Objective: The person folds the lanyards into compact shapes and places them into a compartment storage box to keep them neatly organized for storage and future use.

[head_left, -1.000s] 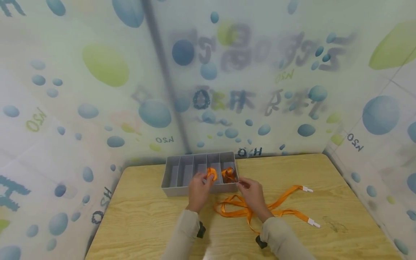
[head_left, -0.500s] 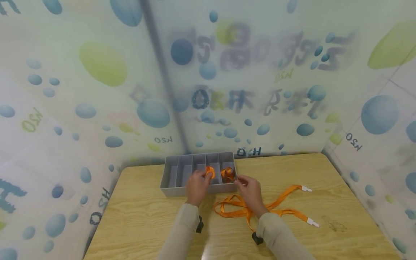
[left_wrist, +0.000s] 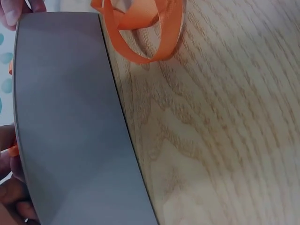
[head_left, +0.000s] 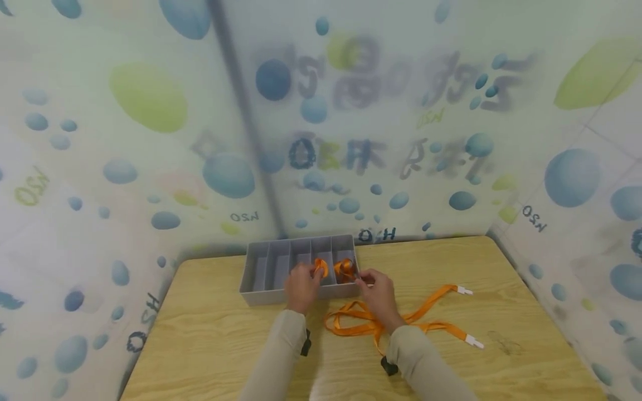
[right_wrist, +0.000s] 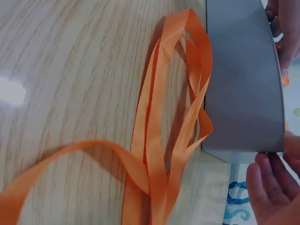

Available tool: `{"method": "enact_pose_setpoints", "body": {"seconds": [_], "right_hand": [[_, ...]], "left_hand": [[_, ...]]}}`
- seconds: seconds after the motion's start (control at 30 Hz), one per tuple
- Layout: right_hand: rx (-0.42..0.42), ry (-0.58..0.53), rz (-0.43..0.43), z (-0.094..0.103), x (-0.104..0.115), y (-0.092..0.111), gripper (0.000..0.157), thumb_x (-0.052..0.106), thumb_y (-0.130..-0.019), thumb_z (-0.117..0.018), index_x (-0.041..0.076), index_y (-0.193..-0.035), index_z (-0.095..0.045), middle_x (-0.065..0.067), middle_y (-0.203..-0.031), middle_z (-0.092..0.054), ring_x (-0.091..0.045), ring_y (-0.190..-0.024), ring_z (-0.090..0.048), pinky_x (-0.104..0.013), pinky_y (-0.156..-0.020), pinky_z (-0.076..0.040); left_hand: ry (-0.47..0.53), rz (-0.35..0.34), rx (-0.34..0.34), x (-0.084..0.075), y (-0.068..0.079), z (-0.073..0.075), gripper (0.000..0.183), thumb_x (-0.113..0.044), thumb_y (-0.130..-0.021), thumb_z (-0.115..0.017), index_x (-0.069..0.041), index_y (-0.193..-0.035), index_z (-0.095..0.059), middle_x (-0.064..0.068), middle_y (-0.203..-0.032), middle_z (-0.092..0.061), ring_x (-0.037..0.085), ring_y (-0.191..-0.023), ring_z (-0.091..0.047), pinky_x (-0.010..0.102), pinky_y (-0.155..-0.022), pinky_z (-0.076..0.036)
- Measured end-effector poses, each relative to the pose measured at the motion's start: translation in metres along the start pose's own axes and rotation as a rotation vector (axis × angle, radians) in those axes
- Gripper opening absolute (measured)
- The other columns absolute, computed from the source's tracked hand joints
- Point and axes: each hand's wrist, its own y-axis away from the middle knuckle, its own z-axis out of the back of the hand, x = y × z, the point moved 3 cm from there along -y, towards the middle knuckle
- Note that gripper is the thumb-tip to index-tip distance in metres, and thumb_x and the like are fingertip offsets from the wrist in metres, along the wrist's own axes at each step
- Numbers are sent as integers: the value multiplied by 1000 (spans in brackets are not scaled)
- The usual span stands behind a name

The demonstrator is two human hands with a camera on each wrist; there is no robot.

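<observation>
A grey divided tray (head_left: pixel 271 298) stands at the back of the table, its several compartments side by side. My left hand (head_left: pixel 302 287) pinches a looped orange lanyard (head_left: pixel 321 268) over the compartment second from the right. In the rightmost compartment lies another bunched orange lanyard (head_left: pixel 344 267). My right hand (head_left: pixel 378 295) holds the tray's front right corner, its thumb at the rim and its fingers (right_wrist: pixel 266 176) against the outer end wall. In front of the tray, more orange lanyard (right_wrist: pixel 157 117) lies in loops on the table, partly beneath my right wrist.
Two white clips, an upper clip (head_left: pixel 465 290) and a lower clip (head_left: pixel 473 341), end the loose straps on the right. The wooden table (head_left: pixel 215 345) meets a patterned wall (head_left: pixel 311 211) just behind the tray.
The head view has shifted slightly, so everything sits a little further left. Both hands keep nearly the same places at the tray, the left one still with the looped lanyard.
</observation>
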Motion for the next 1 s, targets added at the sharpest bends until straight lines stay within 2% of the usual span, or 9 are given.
{"method": "enact_pose_setpoints", "body": {"seconds": [0.07, 0.17, 0.23, 0.33, 0.4, 0.6, 0.83, 1.0], "right_hand": [[2, 4, 0, -1, 0, 0, 13, 0, -89, -72, -5, -101, -71, -15, -97, -72, -28, -88, -69, -40, -75, -58], [3, 9, -7, -2, 0, 1, 13, 0, -89, -72, -5, -101, -71, -13, -97, -72, -27, -89, -69, -41, -76, -58], [1, 10, -10, -2, 1, 1, 13, 0, -89, -72, -5, -101, -71, -14, -97, -72, -28, -89, -69, -42, -77, -58], [4, 4, -6, -2, 2, 1, 13, 0, -89, -71, -5, -101, -71, -16, -99, -72, -28, -89, -69, -42, -77, -58], [4, -1, -3, -2, 2, 1, 13, 0, -89, -71, -5, -101, -71, -17, -99, -72, -28, -89, -69, -42, -76, -58], [-11, 0, 21, -2, 1, 0, 12, -1, -88, -72, -6, -99, -71, -17, -98, -72, -29, -88, -70, -42, -75, -58], [-15, 30, 22, -1, 4, 0, 12, 0, -88, -72, -5, -99, -72, -15, -97, -73, -28, -88, -70, -44, -76, -57], [23, 13, 19, 4, 2, 3, 16, 3, -91, -70, -4, -105, -71, -16, -102, -72, -29, -91, -69, -44, -78, -57]], "left_hand": [[-8, 14, 22, 1, 0, 0, 31, -27, -88, -77, -14, -62, -64, 2, -68, -59, 17, -53, -52, 32, -45, -39], [-44, 26, 57, 3, 0, 0, 21, -31, -86, -78, -10, -80, -78, 7, -79, -66, 21, -58, -58, 35, -47, -44], [-52, 33, 76, 3, 0, 0, 27, -34, -85, -79, -10, -98, -80, 11, -89, -69, 23, -61, -61, 37, -48, -47], [-47, 39, 87, 2, 0, 1, 37, -38, -84, -80, -11, -110, -78, 15, -96, -70, 26, -61, -60, 39, -48, -47], [-29, 33, 84, 2, 1, 2, 40, -38, -84, -80, -10, -112, -77, 16, -98, -70, 28, -63, -62, 40, -49, -48], [-5, 9, 57, 1, 4, 4, 41, -35, -86, -78, -9, -117, -74, 15, -107, -71, 34, -83, -68, 44, -60, -54], [25, -21, 40, 0, 7, 6, 41, -33, -86, -79, -7, -118, -73, 13, -97, -69, 23, -71, -62, 36, -53, -47], [69, -46, 33, -1, 10, 6, 41, -32, -86, -79, -7, -117, -73, 11, -87, -67, 19, -71, -58, 32, -53, -45]]}}
